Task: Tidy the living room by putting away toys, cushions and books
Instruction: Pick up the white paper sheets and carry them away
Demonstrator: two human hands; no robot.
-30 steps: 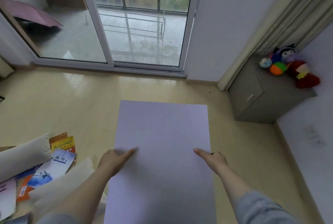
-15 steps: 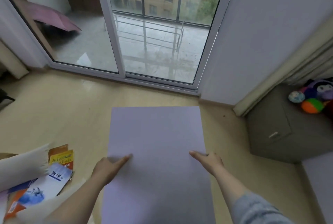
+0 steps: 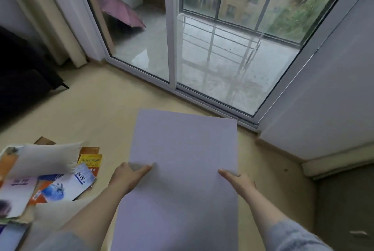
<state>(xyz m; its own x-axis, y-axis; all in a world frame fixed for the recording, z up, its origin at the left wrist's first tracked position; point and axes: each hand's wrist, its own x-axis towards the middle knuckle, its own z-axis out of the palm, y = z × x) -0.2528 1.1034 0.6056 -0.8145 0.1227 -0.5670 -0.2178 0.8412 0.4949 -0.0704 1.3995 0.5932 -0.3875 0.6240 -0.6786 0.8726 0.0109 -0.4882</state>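
Pinches flat pale-lilac rectangular board by opposite long edges with left hand and right hand, thumbs on top, other fingers hidden beneath, over beige floor. Seems light yet stiff; best gripped mid-edge.

The sheet is matt and smooth, like card. The books have glossy paper covers; the cushion on them is soft grey cloth. The floor is smooth with a faint sheen, and the door is glass in a white frame.
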